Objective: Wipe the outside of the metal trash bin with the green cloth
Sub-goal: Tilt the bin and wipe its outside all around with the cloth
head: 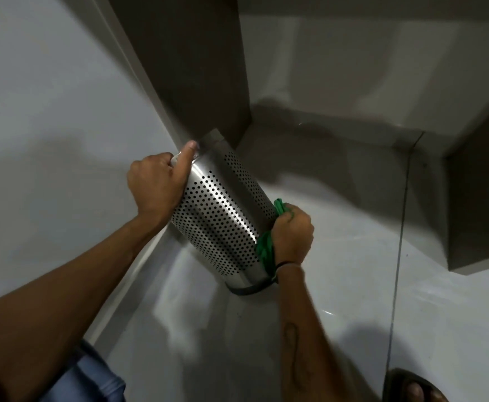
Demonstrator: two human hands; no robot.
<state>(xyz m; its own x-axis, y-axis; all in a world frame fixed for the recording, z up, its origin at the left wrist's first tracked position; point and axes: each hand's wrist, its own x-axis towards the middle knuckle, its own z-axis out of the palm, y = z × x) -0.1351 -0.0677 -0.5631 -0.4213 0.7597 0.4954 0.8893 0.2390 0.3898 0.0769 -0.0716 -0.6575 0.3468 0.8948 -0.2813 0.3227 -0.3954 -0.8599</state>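
Observation:
A perforated metal trash bin [221, 216] is tilted over the floor, its rim up toward the wall corner and its black base ring low at the right. My left hand [157, 184] grips the rim, thumb laid along the top edge. My right hand [294, 237] is closed on a bunched green cloth [266, 250] and presses it against the bin's lower right side. Part of the cloth also shows above my knuckles.
A white wall [48, 111] runs along the left with a skirting strip. A dark brown panel [191, 68] stands in the corner behind the bin. Glossy grey floor tiles [353, 271] spread right. My sandalled foot [411, 390] shows at the bottom right.

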